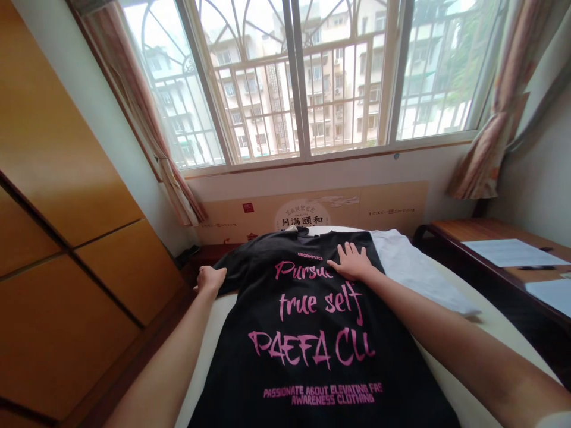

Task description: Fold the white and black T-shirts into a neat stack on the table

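Observation:
A black T-shirt [307,324] with pink lettering lies spread out in front of me, its collar at the far end. My left hand [209,279] is closed on the edge of the shirt's left sleeve, pulling it out to the side. My right hand [350,261] lies flat on the chest near the upper lettering, fingers spread, covering part of the print. The right side of the shirt appears folded inward, as the lettering is cut off there. A white garment [419,270] lies beside the shirt on the right.
The pale rounded table top [473,356] carries both garments. On the right stands a wooden bench [504,229] with papers [513,252] and a pen [537,267]. Wooden cabinets [57,238] line the left. A printed cardboard panel [250,208] stands below the barred window.

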`<control>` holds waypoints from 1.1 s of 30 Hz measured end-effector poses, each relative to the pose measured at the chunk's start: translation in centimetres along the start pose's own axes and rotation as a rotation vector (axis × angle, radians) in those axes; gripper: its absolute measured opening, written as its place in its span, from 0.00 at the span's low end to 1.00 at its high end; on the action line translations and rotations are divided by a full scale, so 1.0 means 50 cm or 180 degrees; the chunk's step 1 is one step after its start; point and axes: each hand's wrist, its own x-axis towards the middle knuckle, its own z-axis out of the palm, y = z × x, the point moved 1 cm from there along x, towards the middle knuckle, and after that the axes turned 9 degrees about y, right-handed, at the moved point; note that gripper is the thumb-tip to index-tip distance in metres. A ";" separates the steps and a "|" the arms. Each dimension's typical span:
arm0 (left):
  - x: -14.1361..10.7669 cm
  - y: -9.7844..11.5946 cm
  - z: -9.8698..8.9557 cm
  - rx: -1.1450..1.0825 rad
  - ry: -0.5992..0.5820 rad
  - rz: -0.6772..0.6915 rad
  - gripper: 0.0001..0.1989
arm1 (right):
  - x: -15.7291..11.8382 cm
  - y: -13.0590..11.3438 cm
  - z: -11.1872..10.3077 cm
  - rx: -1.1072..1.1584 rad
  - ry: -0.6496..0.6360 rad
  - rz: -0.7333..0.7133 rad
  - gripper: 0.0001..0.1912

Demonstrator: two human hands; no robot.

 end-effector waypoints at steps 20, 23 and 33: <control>-0.144 0.533 -0.039 0.0210 -0.1019 0.2966 0.13 | 0.004 0.003 -0.007 0.0038 0.0022 -0.0007 0.54; -0.200 0.580 0.012 0.0100 -0.1313 0.3028 0.09 | 0.004 0.002 -0.010 0.0054 0.0005 -0.0012 0.54; -0.270 0.550 0.166 -0.0228 -0.2383 0.2494 0.17 | 0.004 0.000 -0.012 0.0039 0.0034 0.0021 0.53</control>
